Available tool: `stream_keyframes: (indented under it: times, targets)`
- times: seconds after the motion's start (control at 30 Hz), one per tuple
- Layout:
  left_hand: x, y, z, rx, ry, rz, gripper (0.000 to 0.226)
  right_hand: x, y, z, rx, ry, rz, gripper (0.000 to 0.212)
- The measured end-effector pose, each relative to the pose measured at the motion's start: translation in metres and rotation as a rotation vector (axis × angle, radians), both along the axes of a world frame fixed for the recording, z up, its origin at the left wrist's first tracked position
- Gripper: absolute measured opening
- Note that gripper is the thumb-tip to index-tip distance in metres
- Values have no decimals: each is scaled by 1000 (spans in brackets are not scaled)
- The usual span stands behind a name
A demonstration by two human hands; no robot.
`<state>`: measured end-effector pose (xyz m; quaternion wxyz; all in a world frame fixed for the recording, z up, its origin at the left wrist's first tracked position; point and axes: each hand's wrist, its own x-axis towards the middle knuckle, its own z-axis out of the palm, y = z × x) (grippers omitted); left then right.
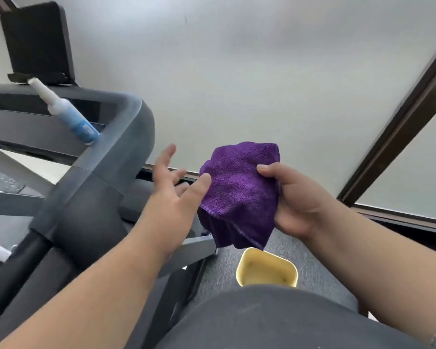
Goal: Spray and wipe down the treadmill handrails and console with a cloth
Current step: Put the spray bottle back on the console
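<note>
Head view, spray bottle (68, 113) blurred, cloth (239, 195) bunched

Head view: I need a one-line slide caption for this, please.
Right hand grips a purple cloth beside the treadmill handrail; open left hand touches it.

Cloth (239, 192) fuzzy purple microfibre; handrail (116, 157) matt grey plastic; tub (267, 269) smooth yellow plastic.
</note>
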<state>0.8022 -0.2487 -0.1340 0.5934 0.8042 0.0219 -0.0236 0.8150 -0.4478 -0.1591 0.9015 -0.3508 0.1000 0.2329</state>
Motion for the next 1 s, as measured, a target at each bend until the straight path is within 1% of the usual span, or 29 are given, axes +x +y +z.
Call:
stream_keyframes:
  times: [0.03,0.07,0.1,0.13,0.17,0.2,0.23,0.27,0.3,0.33,0.4,0.47,0.53,0.6,0.63,0.67,0.77,0.8,0.87,1.0]
  targets:
    - [-1,-14,-12,-214,231,-79,52,-4,-7,-4,-12,1,-2,40]
    - [-2,-26,-24,-401,381,-149,49,-9,-14,-9,-29,2,-4,40]
    - [-3,-36,-35,-534,448,-186,47,-14,-20,-14,-57,-5,-9,42]
    - [-3,-44,-44,-588,450,-179,46,-17,-27,-21,-104,-27,-27,48]
    - [-4,-52,-51,-586,423,-143,48,-20,-33,-29,-183,-56,-66,60]
    - [-5,-58,-59,-543,391,-97,51,-25,-41,-39,-295,-80,-117,76]
    - [-6,-64,-67,-494,367,-70,53,-30,-48,-47,-443,-103,-155,92]
    - [-7,-70,-75,-456,350,-70,55,-35,-55,-54,-613,-138,-165,104]
    - [-7,-75,-82,-418,335,-91,55,-41,-61,-60,-786,-184,-155,108]
    - [-8,-78,-90,-365,313,-121,55,-46,-66,-67,-925,-235,-139,107]
    - [-7,-85,-107,-255,262,-195,54,-53,-74,-82,-1069,-288,-138,100]
    - [-5,-91,-129,-160,276,-248,55,-57,-78,-101,-1134,-259,-169,87]
    - [-2,-97,-158,-26,331,-293,55,-61,-80,-131,-1224,-188,-178,69]
    - [-1,-99,-187,117,388,-371,54,-67,-78,-165,-1318,-108,-82,55]
    - [-1,-99,-200,176,414,-427,56,-70,-77,-181,-1343,-76,-16,54]
    - [0,-98,-212,240,438,-494,59,-73,-75,-196,-1345,-46,49,59]
    - [8,-90,-249,411,498,-675,84,-78,-66,-232,-1333,43,208,92]
    - [12,-87,-263,458,512,-720,91,-77,-63,-244,-1356,57,255,100]
    - [21,-79,-293,532,529,-777,98,-73,-54,-269,-1402,56,324,108]
    - [37,-72,-355,607,502,-815,101,-56,-40,-323,-1460,95,335,108]
